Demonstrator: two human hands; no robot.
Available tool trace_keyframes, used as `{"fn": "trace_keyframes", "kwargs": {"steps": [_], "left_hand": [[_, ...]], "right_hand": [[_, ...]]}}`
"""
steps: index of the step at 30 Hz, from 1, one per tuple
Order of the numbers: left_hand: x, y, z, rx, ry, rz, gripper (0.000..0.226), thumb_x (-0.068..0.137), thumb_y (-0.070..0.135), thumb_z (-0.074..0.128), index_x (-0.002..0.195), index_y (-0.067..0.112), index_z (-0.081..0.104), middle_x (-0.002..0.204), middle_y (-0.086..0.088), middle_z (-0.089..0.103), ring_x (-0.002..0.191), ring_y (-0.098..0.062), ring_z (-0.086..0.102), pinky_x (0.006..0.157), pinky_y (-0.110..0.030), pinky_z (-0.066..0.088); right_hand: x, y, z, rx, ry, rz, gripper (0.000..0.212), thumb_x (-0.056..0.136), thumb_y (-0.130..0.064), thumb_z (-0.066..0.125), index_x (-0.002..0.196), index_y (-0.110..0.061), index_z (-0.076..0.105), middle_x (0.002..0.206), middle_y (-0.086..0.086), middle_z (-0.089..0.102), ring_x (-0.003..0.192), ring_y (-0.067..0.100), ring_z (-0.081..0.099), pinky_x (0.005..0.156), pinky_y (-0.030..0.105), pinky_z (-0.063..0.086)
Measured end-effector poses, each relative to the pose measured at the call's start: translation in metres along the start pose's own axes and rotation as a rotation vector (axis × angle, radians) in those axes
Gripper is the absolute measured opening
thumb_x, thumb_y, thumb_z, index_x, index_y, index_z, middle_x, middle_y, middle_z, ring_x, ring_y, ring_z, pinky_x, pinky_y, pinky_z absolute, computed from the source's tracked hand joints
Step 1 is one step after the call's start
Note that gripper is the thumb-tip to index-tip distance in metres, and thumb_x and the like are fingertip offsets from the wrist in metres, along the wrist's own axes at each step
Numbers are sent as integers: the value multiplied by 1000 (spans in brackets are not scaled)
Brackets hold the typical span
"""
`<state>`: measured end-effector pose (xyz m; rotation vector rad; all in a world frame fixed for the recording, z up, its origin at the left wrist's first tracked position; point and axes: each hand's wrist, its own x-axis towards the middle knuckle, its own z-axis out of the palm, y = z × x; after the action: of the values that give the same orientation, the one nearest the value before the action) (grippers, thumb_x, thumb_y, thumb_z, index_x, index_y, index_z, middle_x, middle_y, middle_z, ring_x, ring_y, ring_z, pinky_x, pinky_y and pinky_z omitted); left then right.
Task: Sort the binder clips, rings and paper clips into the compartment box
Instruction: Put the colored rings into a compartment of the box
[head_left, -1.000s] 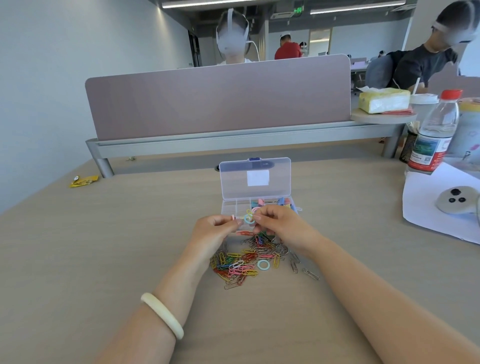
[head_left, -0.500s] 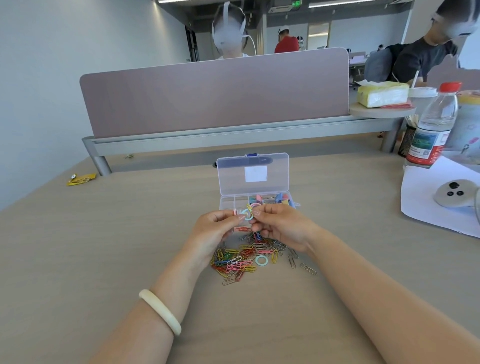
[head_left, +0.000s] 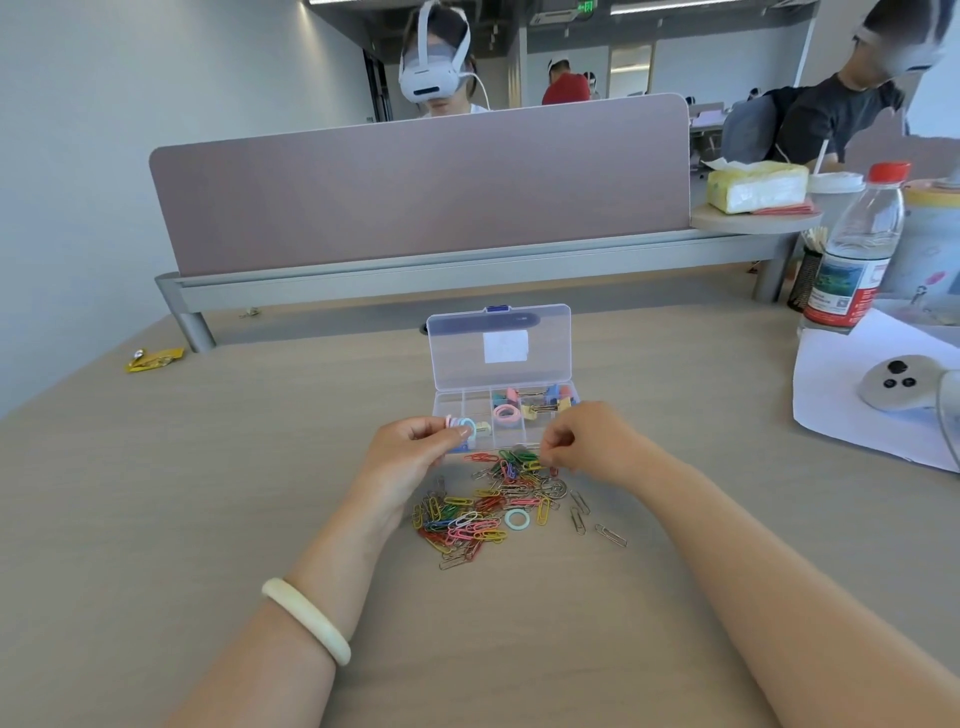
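1. Thumb and fingers of the left hand (head_left: 410, 452) are pinching a small stack of rings (head_left: 461, 427), pink and pale blue, just above the near left corner of the compartment box (head_left: 457, 402).
2. The right hand (head_left: 589, 441) is hanging with its fingers curled, their tips at the far edge of the paper clips (head_left: 488, 512); whether it is gripping one cannot be told.
3. The paper clips are lying in a mixed-colour heap on the counter (head_left: 208, 493) between the two wrists. A few plain ones are straying to the right, and a loose teal ring (head_left: 517, 519) is resting among them.
4. The box is sitting just beyond the heap, its clear lid (head_left: 498, 348) standing open. A pink ring (head_left: 506, 414) is lying in a middle compartment, and binder clips (head_left: 540, 404) are sitting in the far right ones.
5. A pale bangle (head_left: 306, 621) is circling the left wrist.
6. Well off to the right, a water bottle (head_left: 852, 260) is standing beside a white sheet (head_left: 841, 405) that is carrying a grey controller (head_left: 893, 384); a yellow wrapper (head_left: 153, 358) is lying far left.
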<state>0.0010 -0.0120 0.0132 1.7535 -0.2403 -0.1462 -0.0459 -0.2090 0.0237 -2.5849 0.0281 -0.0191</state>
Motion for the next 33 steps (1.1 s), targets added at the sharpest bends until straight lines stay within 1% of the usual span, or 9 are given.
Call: {"fn": "trace_keyframes", "kwargs": {"steps": [4,8,11,14,18,21,26,30,33], "left_hand": [[-1,-1,3,15,-49,9,15,76,24,69,68,11,69,41,11,39,41,-5,32,44,-13,29],[1,-2,3,19,-42,-10,21,76,25,70,75,4,69,44,9,37,43,-7,30,47,-20,27],[1,-3,3,25,-44,-27,24,74,27,71,77,3,68,46,7,38,43,-8,30,45,-21,26],[1,-4,4,43,-53,-25,25,73,28,72,79,3,68,43,9,38,38,-6,30,40,-16,26],[1,-4,5,40,-54,-21,23,74,26,71,78,3,68,42,10,38,39,-6,30,44,-22,25],[0,-4,5,49,-57,-27,24,74,27,72,79,4,68,45,6,39,38,-7,29,40,-19,25],[-1,-3,6,52,-61,-25,20,74,26,72,81,7,70,43,12,44,40,-3,35,43,-16,29],[0,-3,5,49,-64,-24,21,75,24,71,81,4,69,42,13,43,42,-4,35,47,-19,29],[-1,-2,5,26,-72,-30,17,75,23,71,79,6,69,39,13,43,41,-4,34,43,-16,29]], "right_hand": [[-3,-5,-5,-126,9,-36,18,82,-5,58,92,-9,72,96,5,72,86,15,60,73,24,46],[-19,-15,-8,-30,-123,-178,16,77,-20,70,93,-18,71,83,-12,59,74,3,51,67,19,42],[-24,-19,2,-43,-235,-194,25,71,-27,76,93,-20,68,85,-6,57,79,10,54,77,29,47],[-23,-19,10,-39,-215,-200,26,70,-30,76,91,-22,66,88,-3,58,83,16,57,77,33,48],[-22,-21,14,-29,-227,-216,18,73,-29,74,87,-19,66,84,-4,60,76,12,55,71,33,47],[-22,-21,15,11,-240,-204,10,73,-23,73,80,-19,67,77,-5,61,70,10,55,69,36,51],[-20,-18,17,59,-210,-180,4,75,-19,69,74,-21,65,69,-9,61,63,6,53,65,30,49],[-20,-16,13,11,-170,-176,8,78,-18,65,84,-22,60,78,-7,60,70,9,53,69,28,47],[-24,-21,12,110,-268,-203,17,75,-23,71,87,-24,61,77,-8,57,66,6,50,65,24,43]]}}
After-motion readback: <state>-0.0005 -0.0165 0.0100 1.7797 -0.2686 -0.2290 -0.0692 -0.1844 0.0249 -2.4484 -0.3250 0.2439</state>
